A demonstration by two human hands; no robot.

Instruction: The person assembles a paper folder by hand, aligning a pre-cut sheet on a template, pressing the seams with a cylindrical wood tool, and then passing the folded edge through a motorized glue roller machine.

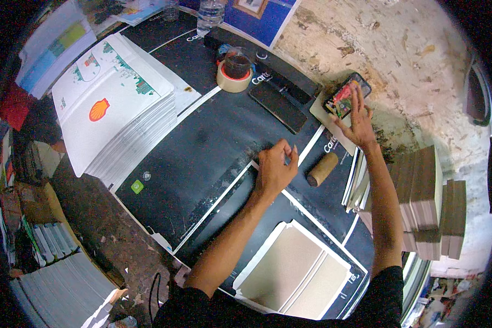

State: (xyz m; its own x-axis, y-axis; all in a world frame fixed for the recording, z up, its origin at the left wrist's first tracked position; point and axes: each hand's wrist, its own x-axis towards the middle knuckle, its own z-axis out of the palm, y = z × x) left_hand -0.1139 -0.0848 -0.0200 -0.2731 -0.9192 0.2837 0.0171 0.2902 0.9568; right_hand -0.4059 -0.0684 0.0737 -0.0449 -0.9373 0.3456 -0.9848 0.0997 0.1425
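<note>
The left hand (pixel 273 167) rests on the dark table (pixel 202 147) near its middle, fingers curled loosely with the fingertips drawn together; whether anything thin sits in that grip cannot be told. The right hand (pixel 358 117) reaches far forward, fingers spread wide and holding nothing, its fingertips touching the lit phone (pixel 346 96) that lies on a pale card at the table's far right edge, just beside the flaking wall.

Between the two hands lies a short brown cardboard tube (pixel 322 169). A second, dark phone (pixel 279 106) lies flat to the left of the lit one, near a roll of beige tape (pixel 234 79) with a dark cup standing inside it. A long black bar runs behind them.

The widest open stretch of table lies left of the left hand, bounded by white lines and, at the far left, by a tall stack of white printed sheets (pixel 112 115) bearing a red and yellow shell shape and green marks. Near the table's front edge lies a flat unfolded white and tan carton blank (pixel 295 270). To the right, past the table's edge, stand stacks of brown boards (pixel 426 197), close to the right forearm.
</note>
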